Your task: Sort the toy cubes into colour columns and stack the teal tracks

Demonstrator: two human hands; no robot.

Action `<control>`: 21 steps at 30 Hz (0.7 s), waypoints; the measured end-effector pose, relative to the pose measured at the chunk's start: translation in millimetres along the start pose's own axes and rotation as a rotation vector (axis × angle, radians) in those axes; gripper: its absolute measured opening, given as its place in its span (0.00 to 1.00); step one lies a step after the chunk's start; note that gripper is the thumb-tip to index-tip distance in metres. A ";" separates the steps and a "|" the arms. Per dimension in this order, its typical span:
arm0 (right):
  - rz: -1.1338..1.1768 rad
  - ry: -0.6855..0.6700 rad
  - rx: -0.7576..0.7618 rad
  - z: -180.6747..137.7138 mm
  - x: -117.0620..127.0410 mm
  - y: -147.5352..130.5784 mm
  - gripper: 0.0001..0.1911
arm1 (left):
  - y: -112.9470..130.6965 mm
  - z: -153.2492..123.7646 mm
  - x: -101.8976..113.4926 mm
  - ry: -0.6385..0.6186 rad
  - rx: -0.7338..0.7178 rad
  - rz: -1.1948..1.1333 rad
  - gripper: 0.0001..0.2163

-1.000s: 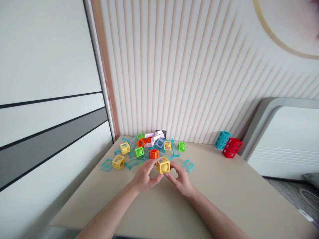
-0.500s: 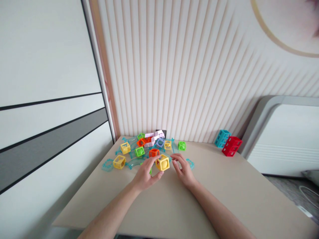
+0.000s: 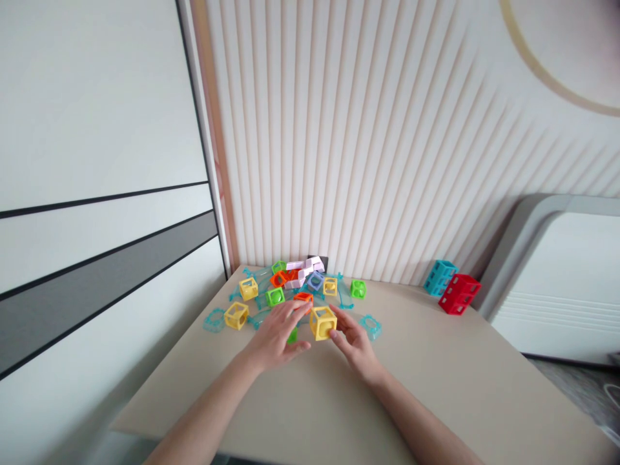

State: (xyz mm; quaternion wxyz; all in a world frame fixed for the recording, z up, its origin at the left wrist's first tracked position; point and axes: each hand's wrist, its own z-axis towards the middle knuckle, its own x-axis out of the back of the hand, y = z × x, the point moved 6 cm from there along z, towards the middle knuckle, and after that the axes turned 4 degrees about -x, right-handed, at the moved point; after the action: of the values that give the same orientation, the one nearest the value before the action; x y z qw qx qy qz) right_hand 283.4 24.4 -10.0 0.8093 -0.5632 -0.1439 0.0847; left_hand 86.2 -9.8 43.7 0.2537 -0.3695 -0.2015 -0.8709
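A yellow hollow cube rests on the beige table in front of a pile of plastic pieces. My right hand grips the cube's right side with thumb and fingers. My left hand lies just left of the cube with its fingers spread and holds nothing; a small green piece shows under its fingers. An orange cube sits right behind my left fingertips.
The pile holds yellow cubes, green cubes, a lilac piece and clear teal track pieces. A teal block and a red block stand at the back right by the ribbed wall. A white cabinet is at the far right.
The left hand has let go of the yellow cube and spread out to the left. The right hand, open half a second ago, has closed on the cube, which now sits lower.
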 end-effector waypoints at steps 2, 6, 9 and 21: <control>-0.010 0.020 -0.005 -0.1 -0.4 -1.8 0.30 | -18.1 -6.5 21.5 0.023 0.069 0.159 0.26; -0.050 0.024 0.013 -2.2 -5.8 -11.9 0.28 | -64.5 -42.5 51.9 -0.046 0.293 0.446 0.18; -0.080 0.017 0.038 -4.6 -9.9 -18.4 0.25 | -87.2 -80.8 53.4 -0.123 0.413 0.547 0.17; -0.220 -0.060 0.115 -9.2 -18.8 -24.0 0.21 | -93.0 -98.2 33.3 -0.146 0.602 0.544 0.14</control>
State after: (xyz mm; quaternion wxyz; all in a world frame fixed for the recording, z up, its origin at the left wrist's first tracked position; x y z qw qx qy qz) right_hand 268.0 2.1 6.8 0.8401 -0.4936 -0.2242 0.0203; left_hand -41.9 1.1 -10.1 0.5564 -0.3795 -0.3599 -0.6457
